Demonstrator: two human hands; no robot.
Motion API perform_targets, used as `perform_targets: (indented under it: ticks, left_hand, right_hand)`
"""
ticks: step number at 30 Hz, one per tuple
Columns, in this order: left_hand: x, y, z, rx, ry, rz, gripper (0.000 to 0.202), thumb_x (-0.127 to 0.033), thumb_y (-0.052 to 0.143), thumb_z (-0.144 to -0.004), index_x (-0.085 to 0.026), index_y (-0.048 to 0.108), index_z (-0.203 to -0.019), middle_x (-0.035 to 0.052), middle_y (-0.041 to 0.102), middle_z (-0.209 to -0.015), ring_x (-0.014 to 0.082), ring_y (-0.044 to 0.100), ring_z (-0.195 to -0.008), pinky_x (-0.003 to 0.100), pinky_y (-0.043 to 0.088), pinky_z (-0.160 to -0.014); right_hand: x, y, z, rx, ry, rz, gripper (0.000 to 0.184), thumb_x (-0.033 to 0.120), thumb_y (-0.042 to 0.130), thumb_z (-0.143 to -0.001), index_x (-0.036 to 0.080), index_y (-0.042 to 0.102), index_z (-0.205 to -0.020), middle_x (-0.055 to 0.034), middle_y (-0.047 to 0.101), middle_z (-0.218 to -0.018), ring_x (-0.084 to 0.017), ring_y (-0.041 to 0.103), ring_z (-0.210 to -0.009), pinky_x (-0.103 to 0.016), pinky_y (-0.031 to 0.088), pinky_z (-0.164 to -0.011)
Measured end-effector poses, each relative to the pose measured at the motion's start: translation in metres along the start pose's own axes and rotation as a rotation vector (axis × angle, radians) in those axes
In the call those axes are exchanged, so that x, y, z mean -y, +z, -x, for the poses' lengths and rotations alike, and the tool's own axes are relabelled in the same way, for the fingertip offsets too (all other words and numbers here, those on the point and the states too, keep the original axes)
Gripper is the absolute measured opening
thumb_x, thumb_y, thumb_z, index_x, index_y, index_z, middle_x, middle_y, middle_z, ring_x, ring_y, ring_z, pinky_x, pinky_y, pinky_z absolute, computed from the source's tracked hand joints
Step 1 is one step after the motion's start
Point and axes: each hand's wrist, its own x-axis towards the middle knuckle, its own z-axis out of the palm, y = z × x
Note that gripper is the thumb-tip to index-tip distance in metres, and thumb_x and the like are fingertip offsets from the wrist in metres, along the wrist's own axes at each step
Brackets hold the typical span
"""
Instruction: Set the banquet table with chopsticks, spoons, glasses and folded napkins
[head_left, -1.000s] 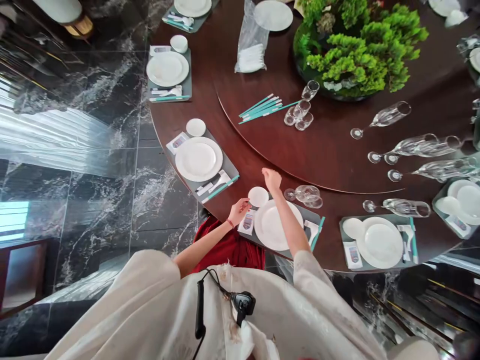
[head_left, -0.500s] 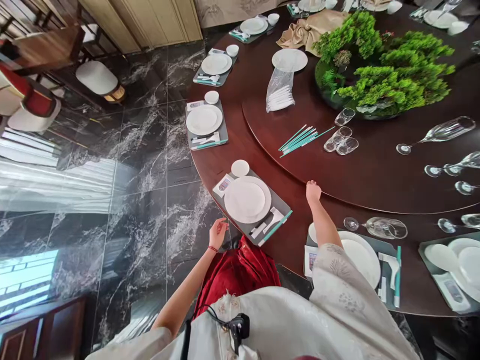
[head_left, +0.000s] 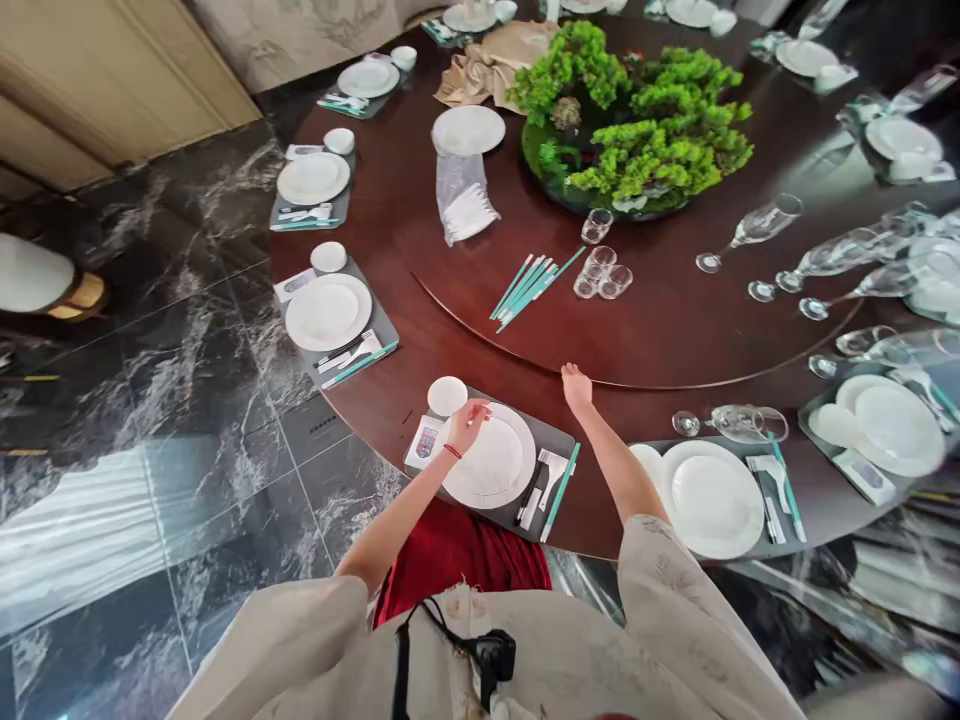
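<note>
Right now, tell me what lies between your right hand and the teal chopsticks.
In the head view, only the dark wood of the turntable lies between your right hand and the teal chopsticks; that stretch is bare.

We see a glossy dark wood tabletop (head_left: 382, 420), smooth glazed white ceramic plates (head_left: 504, 458) on a matt grey placemat (head_left: 559, 430), clear glass tumblers (head_left: 598, 226), a thin crinkled plastic bag (head_left: 456, 190), and polished black marble floor tiles (head_left: 187, 380).

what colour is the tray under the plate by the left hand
Plain grey, best seen in the head view.
</note>
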Motion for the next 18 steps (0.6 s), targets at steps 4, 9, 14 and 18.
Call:
perform_targets:
  ticks: [4, 9, 14, 18]
  left_hand:
    - [-0.009, 0.208, 0.016, -0.068, 0.002, 0.011, 0.029, -0.042, 0.065, -0.091, -0.019, 0.07, -0.106, 0.0079, 0.078, -0.092, 0.0181, 0.075, -0.081, 0.034, 0.063, -0.08]
    - [-0.02, 0.447, 0.005, -0.117, 0.084, -0.003, 0.02, -0.029, 0.063, -0.092, -0.018, 0.07, -0.106, 0.0068, 0.078, -0.093, 0.016, 0.074, -0.082, 0.032, 0.061, -0.082]
    - [-0.03, 0.45, -0.096, -0.157, 0.096, -0.077, 0.017, -0.011, 0.063, -0.086, -0.015, 0.07, -0.101, 0.0087, 0.077, -0.096, 0.0186, 0.074, -0.088, 0.038, 0.06, -0.091]
    - [-0.031, 0.434, -0.174, -0.21, 0.067, -0.122, 0.034, -0.002, 0.067, -0.078, -0.01, 0.068, -0.111, 0.0153, 0.075, -0.112, 0.0208, 0.074, -0.098, 0.041, 0.056, -0.102]
  right_hand:
    - [-0.162, 0.014, 0.041, 0.013, -0.11, -0.149, 0.057, -0.002, 0.037, -0.093, 0.005, 0.057, -0.146, -0.022, 0.05, -0.156, -0.028, 0.045, -0.15, -0.04, 0.047, -0.116]
    - [-0.351, 0.038, 0.102, -0.014, -0.246, -0.236, 0.064, -0.001, 0.04, -0.089, -0.001, 0.048, -0.153, -0.0225, 0.044, -0.161, -0.031, 0.037, -0.155, -0.049, 0.028, -0.128]
    - [-0.312, 0.036, 0.105, 0.059, -0.248, -0.246, 0.062, 0.009, 0.045, -0.094, -0.007, 0.042, -0.154, -0.0262, 0.038, -0.163, -0.035, 0.032, -0.156, -0.047, 0.026, -0.128]
    - [-0.27, 0.031, 0.104, 0.066, -0.267, -0.262, 0.06, 0.019, 0.049, -0.098, -0.005, 0.043, -0.152, -0.0284, 0.043, -0.159, -0.038, 0.038, -0.152, -0.047, 0.032, -0.125]
